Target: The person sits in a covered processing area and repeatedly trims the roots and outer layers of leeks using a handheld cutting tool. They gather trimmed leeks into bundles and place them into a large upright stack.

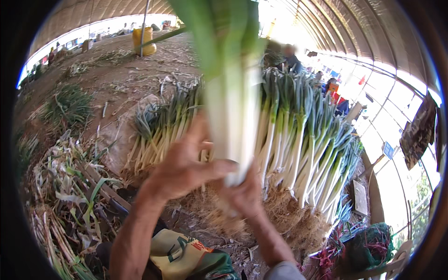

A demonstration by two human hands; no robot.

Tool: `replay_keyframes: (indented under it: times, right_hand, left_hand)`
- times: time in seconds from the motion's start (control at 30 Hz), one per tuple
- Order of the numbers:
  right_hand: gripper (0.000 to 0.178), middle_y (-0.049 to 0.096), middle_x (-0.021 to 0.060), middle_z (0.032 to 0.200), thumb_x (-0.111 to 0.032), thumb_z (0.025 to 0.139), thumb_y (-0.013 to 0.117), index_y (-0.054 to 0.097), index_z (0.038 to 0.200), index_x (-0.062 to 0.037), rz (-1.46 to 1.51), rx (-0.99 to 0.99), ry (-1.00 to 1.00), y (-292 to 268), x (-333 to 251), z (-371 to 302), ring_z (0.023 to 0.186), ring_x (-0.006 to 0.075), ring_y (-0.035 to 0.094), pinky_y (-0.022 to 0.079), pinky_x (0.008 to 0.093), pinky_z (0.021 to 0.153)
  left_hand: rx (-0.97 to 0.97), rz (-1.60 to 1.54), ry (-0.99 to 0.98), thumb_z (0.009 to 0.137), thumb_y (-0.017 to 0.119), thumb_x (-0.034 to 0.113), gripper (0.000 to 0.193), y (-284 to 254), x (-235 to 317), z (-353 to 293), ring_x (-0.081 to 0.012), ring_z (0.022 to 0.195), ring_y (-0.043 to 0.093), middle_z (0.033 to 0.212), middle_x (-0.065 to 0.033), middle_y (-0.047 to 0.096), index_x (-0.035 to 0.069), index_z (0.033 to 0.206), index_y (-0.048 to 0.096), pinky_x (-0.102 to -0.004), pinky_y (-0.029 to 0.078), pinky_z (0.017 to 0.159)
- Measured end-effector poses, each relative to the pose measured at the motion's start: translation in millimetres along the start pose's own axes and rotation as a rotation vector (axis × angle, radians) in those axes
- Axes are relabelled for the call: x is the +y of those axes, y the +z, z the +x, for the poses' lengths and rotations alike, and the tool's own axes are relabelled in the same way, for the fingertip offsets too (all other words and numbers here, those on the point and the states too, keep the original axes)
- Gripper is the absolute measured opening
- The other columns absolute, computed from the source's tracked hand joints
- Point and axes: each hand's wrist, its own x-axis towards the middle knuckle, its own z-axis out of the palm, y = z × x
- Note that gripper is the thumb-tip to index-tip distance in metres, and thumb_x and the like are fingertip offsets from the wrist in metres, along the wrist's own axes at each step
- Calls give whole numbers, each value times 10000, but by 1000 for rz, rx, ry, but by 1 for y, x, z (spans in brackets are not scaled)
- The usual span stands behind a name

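A bunch of leeks (233,116) stands upright close in front of me, blurred by motion, green leaves up and white stalks down. My right hand (242,189) is closed around the lower end of the stalks, above blurred tan roots. From the left, my left hand (179,163) holds the same bunch, its thumb across the front of the white part. Its other fingers are partly hidden behind the stalks. Beyond my hands, a long row of leeks (298,135) leans upright with shaggy roots (298,224) at the bottom; the held bunch hides its middle.
Stripped leaves and stalks (70,200) are heaped at the left. Another green bunch (67,107) lies farther back on the dirt floor (158,67). A yellow sack (143,41) stands by a pole. Reddish ties and green netting (373,247) lie at lower right. A printed cloth (179,256) covers my lap.
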Motion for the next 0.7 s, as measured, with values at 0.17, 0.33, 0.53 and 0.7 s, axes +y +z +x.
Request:
replay_keyframes:
  times: [0.17, 0.33, 0.53, 0.7]
  right_hand:
    - [480, 640, 235, 942, -184, 792, 785, 464, 1083, 23, -306, 440, 303, -171, 5, 88, 744, 270, 684, 646, 360, 603]
    - [439, 620, 200, 892, -187, 767, 784, 500, 1005, 49, -594, 560, 410, -351, 104, 53, 699, 241, 639, 574, 333, 537]
    - [1000, 559, 323, 1288, -367, 740, 828, 338, 1427, 169, -1278, 260, 926, -411, 253, -110, 1230, 418, 547, 445, 428, 1065]
    - [1154, 472, 373, 1401, -430, 748, 822, 193, 1482, 201, -1053, 326, 1017, -382, 252, -109, 1290, 428, 505, 409, 436, 1093]
  left_hand:
    - [-188, 515, -47, 848, 728, 246, 808, 4, -31, -8, -423, 1417, 388, 1504, -233, 447, 15, 1512, 329, -577, 446, 1099]
    - [49, 617, -418, 804, 766, 113, 781, -77, -93, -85, -330, 1184, 640, 1312, -229, 627, -20, 1480, 399, -447, 519, 1037]
    - [496, 635, -793, 795, 684, 105, 634, -187, -80, -240, -307, 1064, 680, 1157, -246, 682, -66, 1382, 514, -393, 551, 913]
    - [646, 616, -811, 782, 644, 135, 627, -197, -46, -270, -243, 829, 700, 1044, -198, 690, -100, 1352, 528, -388, 557, 746]
